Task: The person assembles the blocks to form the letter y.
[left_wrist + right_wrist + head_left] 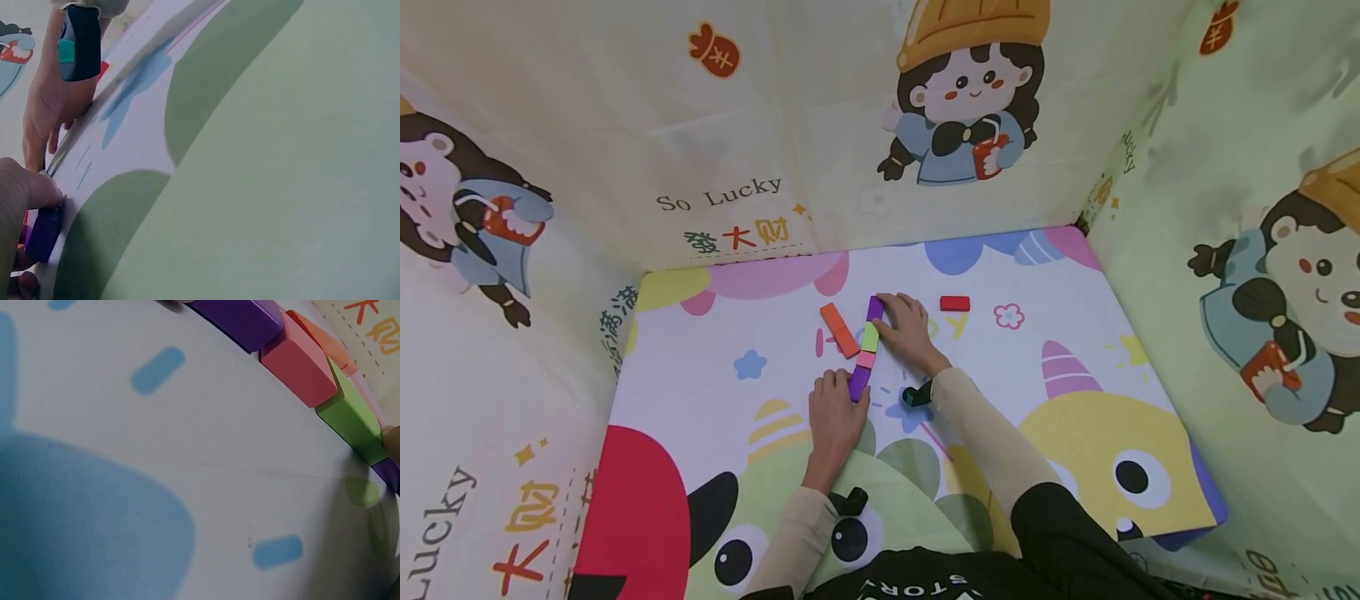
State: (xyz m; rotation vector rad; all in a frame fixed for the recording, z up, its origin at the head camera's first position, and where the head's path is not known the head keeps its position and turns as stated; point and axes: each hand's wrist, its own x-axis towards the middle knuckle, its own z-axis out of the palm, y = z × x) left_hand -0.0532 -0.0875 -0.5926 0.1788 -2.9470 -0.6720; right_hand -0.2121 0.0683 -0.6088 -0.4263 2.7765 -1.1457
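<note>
A slanting row of blocks lies on the printed mat: a far purple block, a green block, a pink block and a near purple block. At the near end, my left hand pinches the near purple block between thumb and fingers. My right hand grips the far purple block, its thumb close to where that block meets the green one. Most of the far purple block is cut off in the right wrist view. The pink block touches its neighbours.
An orange block lies aslant left of the row, its near end close to the pink block. A red block lies apart at the back right. Fabric walls with cartoon prints rise behind and beside the mat.
</note>
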